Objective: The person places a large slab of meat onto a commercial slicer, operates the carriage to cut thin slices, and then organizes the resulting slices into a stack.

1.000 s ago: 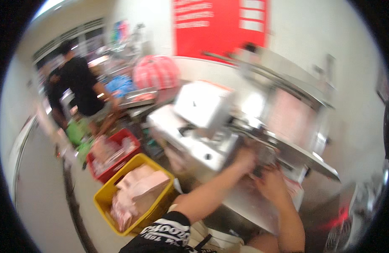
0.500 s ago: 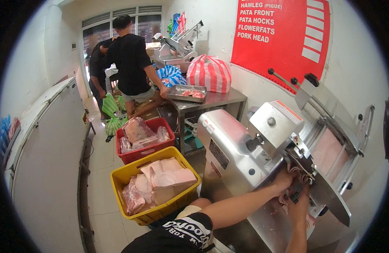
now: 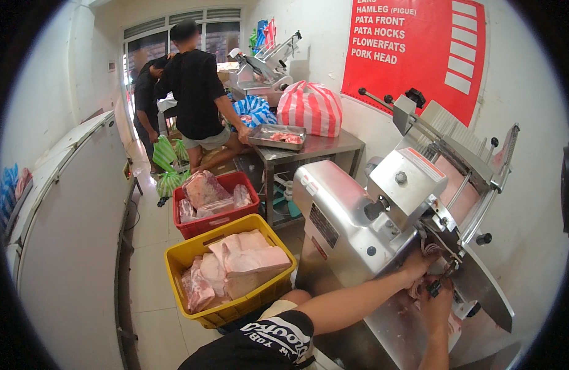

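Note:
A metal meat slicer [image 3: 343,216] stands at my right, its round blade [image 3: 484,287] facing away to the right. A slab of pale meat [image 3: 460,185] lies on its sliding carriage [image 3: 444,139]. My left hand [image 3: 418,262] reaches in beside the blade, its fingers closed around thin curled meat slices [image 3: 430,248]. Just below it, my right hand [image 3: 437,302] is closed on more slices [image 3: 415,288], next to a black knob [image 3: 433,288]. The machine's parts and the meat partly hide the fingertips of both hands. Further slices [image 3: 455,322] hang low by the blade.
At my left are a yellow crate [image 3: 275,280] and a red crate [image 3: 238,216], both holding meat slabs. A steel table [image 3: 333,148] bears a metal tray [image 3: 260,137] and a striped bag [image 3: 310,110]. Two people [image 3: 195,92] stand farther off. A white chest freezer [image 3: 69,246] lines the left wall.
The slicer's carriage has slid up and to the left with the slab on it. Both hands stay beside the blade, nearly in place. My view has shifted slightly.

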`<state>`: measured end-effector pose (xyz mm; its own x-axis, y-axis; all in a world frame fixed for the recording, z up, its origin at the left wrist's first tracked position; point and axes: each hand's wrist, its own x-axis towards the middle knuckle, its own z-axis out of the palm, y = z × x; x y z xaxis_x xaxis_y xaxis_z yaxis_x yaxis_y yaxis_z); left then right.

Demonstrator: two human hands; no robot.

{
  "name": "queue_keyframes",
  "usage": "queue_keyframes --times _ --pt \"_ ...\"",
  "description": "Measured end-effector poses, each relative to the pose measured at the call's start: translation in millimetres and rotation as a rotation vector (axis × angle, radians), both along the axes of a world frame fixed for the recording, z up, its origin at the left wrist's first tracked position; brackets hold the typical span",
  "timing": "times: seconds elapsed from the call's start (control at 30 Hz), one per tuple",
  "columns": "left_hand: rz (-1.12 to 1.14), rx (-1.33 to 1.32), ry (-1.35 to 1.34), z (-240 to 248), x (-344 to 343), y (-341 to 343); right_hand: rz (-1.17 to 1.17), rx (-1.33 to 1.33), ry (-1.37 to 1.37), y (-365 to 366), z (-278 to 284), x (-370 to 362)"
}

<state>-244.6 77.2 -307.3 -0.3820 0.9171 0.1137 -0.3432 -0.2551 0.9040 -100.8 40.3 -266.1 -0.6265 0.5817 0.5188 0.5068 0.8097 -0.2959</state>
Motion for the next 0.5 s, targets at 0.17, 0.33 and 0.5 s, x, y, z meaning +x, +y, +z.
queue_keyframes --times 0.17,0.33,0.5 --pt "-0.014 -0.058 0.067 8.3 -6.1 -4.3 -0.014 -0.004 -0.014 -0.9 -18.1 8.1" --pt "0.027 0.044 0.066 -7.5 -3.4 12.2 0.009 -0.215 0.082 -0.1 -10.7 3.7" --pt "0.118 0.169 0.073 -24.1 -8.1 26.6 0.005 -0.170 0.208 -16.9 13.7 -12.8"
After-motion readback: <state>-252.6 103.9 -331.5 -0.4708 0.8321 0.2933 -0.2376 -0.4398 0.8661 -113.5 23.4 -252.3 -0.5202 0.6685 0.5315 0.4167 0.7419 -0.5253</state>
